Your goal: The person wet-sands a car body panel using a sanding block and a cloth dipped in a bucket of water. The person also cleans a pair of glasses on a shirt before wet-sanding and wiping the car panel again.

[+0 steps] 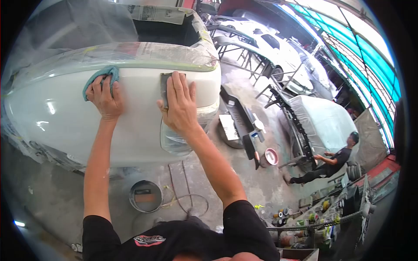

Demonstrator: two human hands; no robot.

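Observation:
A white vehicle body panel [135, 93] spreads out in front of me, its upper edge masked with newspaper and plastic film. My left hand [106, 100] presses a bunched blue-green cloth [89, 82] against the panel near its top edge. Farther right, my right hand [180, 104] lies over a dark grey piece of sandpaper [165, 87], fingers together and stretched along it, holding it on the panel. Part of the sandpaper is hidden under the palm and fingers. Below that hand, the lamp area [176, 137] is covered with clear film and tape.
A round bucket [145, 210] with a block inside stands on the floor below, beside a hose [187, 182]. A dark bumper part [237, 115] and a pink tub [271, 156] lie right. Another person [333, 162] works by a covered vehicle [326, 124]; cans crowd a shelf [305, 228].

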